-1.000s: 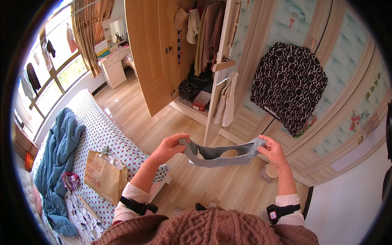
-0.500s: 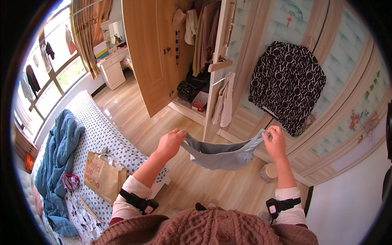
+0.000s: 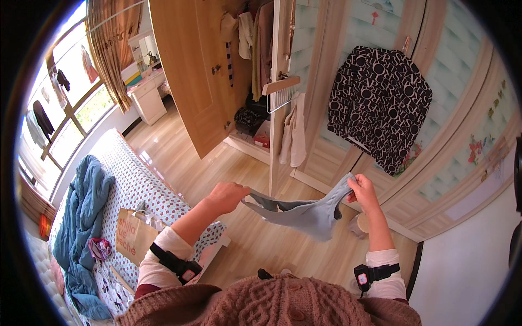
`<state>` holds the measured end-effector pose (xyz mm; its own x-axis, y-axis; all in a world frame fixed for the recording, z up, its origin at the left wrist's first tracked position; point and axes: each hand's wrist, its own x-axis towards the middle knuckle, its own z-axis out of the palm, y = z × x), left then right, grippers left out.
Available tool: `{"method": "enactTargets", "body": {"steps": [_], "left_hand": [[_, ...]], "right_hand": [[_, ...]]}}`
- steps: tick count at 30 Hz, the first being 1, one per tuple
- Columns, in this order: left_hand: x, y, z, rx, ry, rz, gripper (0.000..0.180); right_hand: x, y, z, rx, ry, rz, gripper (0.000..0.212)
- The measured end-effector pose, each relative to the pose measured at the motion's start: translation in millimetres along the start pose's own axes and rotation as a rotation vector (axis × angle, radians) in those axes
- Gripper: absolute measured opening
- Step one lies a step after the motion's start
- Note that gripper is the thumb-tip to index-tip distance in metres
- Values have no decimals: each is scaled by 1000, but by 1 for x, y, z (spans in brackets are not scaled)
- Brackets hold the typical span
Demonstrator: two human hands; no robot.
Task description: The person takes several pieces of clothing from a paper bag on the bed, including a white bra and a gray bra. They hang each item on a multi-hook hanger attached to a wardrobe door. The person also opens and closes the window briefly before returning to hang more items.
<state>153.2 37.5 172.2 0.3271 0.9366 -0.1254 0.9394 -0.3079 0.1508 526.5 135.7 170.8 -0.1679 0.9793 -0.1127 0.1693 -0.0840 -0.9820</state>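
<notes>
Wardrobe [image 3: 190,70] stands open, leaving hung clothes [image 3: 265,38] within reach. Bed [image 3: 136,176], at left, carries a paper bag [image 3: 133,236]. Printed black top [image 3: 380,106] hangs full length against the panels [image 3: 454,70], probably to avoid creasing. Grey garment [image 3: 304,214] is mid-air between 2 hands: left grip [image 3: 228,196] clenches 1 end, right grip [image 3: 362,193] pinches the other slightly higher; so spread, the cloth sags, its shape showing.

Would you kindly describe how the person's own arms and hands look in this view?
The left hand and right hand are bare, without gloves. Pale pinkish sleeves end on the forearms. Around each goes a black strap with a small dark device bearing a light, pink-edged square.
</notes>
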Motion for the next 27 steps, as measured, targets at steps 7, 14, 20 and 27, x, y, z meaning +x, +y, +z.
{"method": "enactTargets", "body": {"steps": [7, 14, 20, 27], "left_hand": [[23, 40, -5, -53, 476, 344, 12], [54, 90, -18, -1008, 17, -182, 20], [74, 109, -12, -1468, -17, -283, 17], [73, 107, -17, -1319, -229, 81, 15]], "right_hand": [[-6, 11, 14, 78, -54, 81, 19], [-15, 5, 57, 158, -140, 22, 22], [-26, -10, 79, 101, -249, -45, 23], [-18, -18, 66, 36, -281, -123, 20]]}}
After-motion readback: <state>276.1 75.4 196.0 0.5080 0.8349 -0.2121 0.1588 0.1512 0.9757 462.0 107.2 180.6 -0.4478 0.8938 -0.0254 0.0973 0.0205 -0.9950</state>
